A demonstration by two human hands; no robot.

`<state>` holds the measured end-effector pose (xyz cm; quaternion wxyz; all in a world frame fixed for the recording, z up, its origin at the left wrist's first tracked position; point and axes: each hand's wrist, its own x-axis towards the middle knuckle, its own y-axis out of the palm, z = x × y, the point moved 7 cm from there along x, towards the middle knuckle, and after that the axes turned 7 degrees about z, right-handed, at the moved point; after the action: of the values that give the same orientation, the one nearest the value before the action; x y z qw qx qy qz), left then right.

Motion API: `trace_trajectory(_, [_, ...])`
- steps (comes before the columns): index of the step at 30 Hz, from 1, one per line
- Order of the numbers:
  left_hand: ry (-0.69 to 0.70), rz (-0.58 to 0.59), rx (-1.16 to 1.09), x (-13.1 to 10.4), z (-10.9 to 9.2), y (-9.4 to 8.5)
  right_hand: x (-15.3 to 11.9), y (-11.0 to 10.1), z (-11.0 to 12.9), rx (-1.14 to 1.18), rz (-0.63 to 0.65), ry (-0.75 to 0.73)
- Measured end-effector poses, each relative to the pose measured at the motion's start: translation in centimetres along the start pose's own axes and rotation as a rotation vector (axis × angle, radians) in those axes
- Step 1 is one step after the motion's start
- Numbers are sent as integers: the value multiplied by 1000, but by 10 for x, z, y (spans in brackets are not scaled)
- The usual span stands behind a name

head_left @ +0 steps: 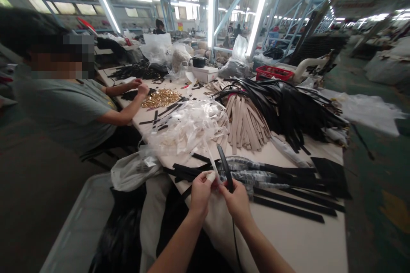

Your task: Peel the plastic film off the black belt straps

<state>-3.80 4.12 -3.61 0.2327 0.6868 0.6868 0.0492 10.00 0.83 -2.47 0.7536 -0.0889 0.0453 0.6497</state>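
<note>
Close together over the table's front edge, both hands work at one spot. My right hand (236, 200) is closed around a black strap (225, 163), whose upper end sticks up and whose lower part hangs below the wrist. My left hand (202, 192), with a pale covering on a fingertip, pinches a thin strip of clear plastic film (212, 157) just left of the strap. Behind the hands lie black straps partly wrapped in clear plastic (259, 177). The exact contact between film and strap is hidden by the fingers.
Crumpled clear film (188, 126) heaps on the table (297, 243). Beyond are beige straps (248, 123), a black strap pile (288, 102), gold metal pieces (162, 97) and a red basket (275, 73). A co-worker (67, 106) sits left. A grey bin (78, 222) stands below.
</note>
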Motion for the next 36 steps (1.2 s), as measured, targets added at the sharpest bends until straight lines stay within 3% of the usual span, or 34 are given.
trace_trajectory(3, [-36, 50, -34, 0, 5, 3, -2, -2, 5, -166, -37, -50])
trace_trajectory(7, [-66, 70, -103, 2, 7, 0, -5, 0, 6, -165, -25, -79])
trace_trajectory(10, [-63, 67, -173, 2, 7, -2, -7, 2, 0, 23, 20, -36])
trace_trajectory(14, [-52, 113, -146, 1, 7, -2, -6, 19, -21, 484, 187, 228])
trace_trajectory(18, [-65, 133, -54, 2, 10, -4, -2, 28, -29, 553, 288, 298])
trace_trajectory(26, [-14, 136, -55, 0, 4, -5, 2, 25, -34, 547, 217, 297])
trace_trajectory(30, [-97, 167, -180, -7, 19, -4, 5, 19, -32, 501, 138, 259])
trace_trajectory(33, [-189, 220, -91, -13, 32, -2, 3, 13, -25, 367, 76, 201])
trace_trajectory(36, [-159, 191, 48, -11, 29, -3, -2, 6, -11, 235, 38, 102])
